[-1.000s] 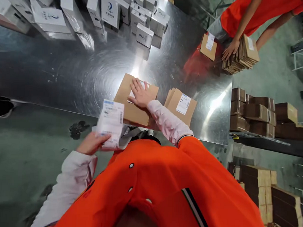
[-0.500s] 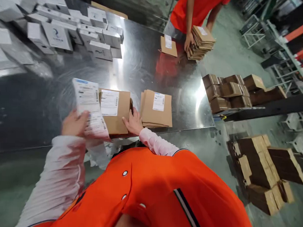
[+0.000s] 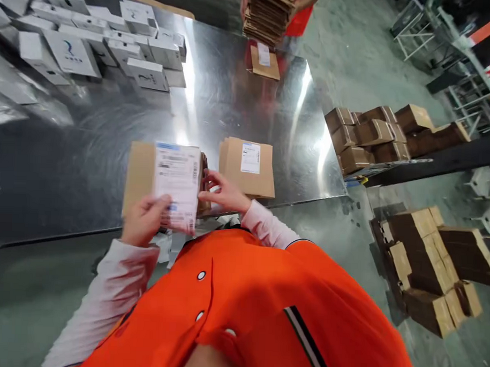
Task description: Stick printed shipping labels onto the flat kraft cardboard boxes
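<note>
**Steel packing table point(image 3: 239, 116), a printed label sheet point(image 3: 176, 186) raised in one hand**

On the warehouse floor point(image 3: 353, 64), the table's near half carries the person's work. The left hand point(image 3: 145, 220) pinches the label sheet between thumb and fingers, and the sheet covers most of a flat cardboard mailer point(image 3: 138, 174) lying at the near edge. The right hand point(image 3: 224, 191) is open with its fingers spread, their tips at the mailer's far side; whether they touch it is hidden behind the sheet. Just beside that hand, a stack of labelled mailers point(image 3: 247, 167) sits near the same edge. White product boxes point(image 3: 68, 54) crowd the far left corner. At the far edge lies another labelled mailer point(image 3: 265, 62), below a co-worker's tall pile of flat cartons point(image 3: 269, 15). Brown cartons point(image 3: 367, 139) are stacked beyond the right edge, with more point(image 3: 421, 259) on the floor.
</note>
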Action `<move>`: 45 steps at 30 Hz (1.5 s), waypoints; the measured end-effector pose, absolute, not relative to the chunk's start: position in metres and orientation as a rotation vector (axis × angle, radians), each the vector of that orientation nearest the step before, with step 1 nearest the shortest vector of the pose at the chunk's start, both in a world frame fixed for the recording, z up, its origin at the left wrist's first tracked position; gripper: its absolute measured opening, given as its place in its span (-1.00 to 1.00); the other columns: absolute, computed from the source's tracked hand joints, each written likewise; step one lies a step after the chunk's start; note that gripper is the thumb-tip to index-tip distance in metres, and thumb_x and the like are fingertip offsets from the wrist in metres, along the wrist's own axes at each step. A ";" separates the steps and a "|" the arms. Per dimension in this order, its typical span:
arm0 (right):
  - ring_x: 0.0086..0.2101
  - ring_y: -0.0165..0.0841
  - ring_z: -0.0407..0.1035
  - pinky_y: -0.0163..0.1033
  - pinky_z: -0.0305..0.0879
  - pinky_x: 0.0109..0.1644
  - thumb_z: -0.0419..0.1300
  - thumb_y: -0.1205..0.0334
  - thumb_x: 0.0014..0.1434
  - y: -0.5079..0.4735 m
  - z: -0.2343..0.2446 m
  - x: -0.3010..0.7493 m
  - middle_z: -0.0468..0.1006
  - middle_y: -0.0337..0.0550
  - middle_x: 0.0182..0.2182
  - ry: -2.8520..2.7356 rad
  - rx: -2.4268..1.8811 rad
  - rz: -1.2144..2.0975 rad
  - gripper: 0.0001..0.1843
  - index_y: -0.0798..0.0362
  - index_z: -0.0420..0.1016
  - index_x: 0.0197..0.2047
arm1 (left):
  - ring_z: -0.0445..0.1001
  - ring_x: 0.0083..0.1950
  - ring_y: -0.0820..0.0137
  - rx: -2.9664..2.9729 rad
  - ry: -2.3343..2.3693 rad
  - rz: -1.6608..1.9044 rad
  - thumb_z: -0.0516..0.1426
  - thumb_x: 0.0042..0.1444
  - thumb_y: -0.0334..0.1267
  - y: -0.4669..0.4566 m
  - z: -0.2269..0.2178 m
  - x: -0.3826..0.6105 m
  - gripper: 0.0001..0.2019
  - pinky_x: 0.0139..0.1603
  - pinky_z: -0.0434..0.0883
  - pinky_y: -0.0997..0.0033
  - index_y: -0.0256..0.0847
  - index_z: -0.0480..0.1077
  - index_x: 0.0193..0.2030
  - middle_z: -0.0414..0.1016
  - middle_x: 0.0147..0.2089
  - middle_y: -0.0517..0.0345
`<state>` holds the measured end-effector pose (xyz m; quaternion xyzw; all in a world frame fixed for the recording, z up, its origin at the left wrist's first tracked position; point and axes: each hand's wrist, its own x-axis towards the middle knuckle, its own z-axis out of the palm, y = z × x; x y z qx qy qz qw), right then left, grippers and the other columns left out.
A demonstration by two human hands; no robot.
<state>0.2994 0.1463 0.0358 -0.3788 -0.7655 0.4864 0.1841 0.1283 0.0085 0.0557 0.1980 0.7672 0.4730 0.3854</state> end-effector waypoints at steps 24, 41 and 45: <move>0.04 -0.29 0.41 -0.16 0.27 0.21 0.40 0.08 0.09 0.196 0.009 0.146 0.53 -0.15 -0.01 -2.398 -1.192 1.038 -0.79 -0.03 0.72 -0.21 | 0.60 -0.15 0.10 0.165 1.396 1.235 0.51 -0.56 -0.05 -0.023 -0.021 0.094 -0.36 -0.11 0.55 0.20 -0.28 0.56 -0.23 0.66 -0.21 -0.06; 0.46 -0.02 -0.29 0.38 -0.50 0.43 -0.05 -0.11 0.38 0.197 -0.032 0.105 -0.11 0.13 0.48 -3.101 -0.803 0.429 -0.26 0.12 0.04 0.47 | 0.59 -0.06 -0.18 0.106 1.635 1.003 0.48 -0.58 0.09 -0.140 -0.016 0.076 -0.44 0.17 0.43 -0.16 -0.22 0.59 -0.40 0.67 -0.25 -0.11; 0.47 -0.01 -0.35 0.38 -0.60 0.43 -0.04 -0.11 0.38 0.148 -0.035 0.128 -0.17 0.14 0.49 -3.179 -0.546 0.493 -0.25 0.12 0.02 0.48 | 0.60 -0.13 0.00 -0.107 1.748 1.436 0.51 -0.69 -0.01 -0.121 0.014 0.044 -0.33 0.05 0.54 0.05 -0.22 0.54 -0.31 0.66 -0.28 0.03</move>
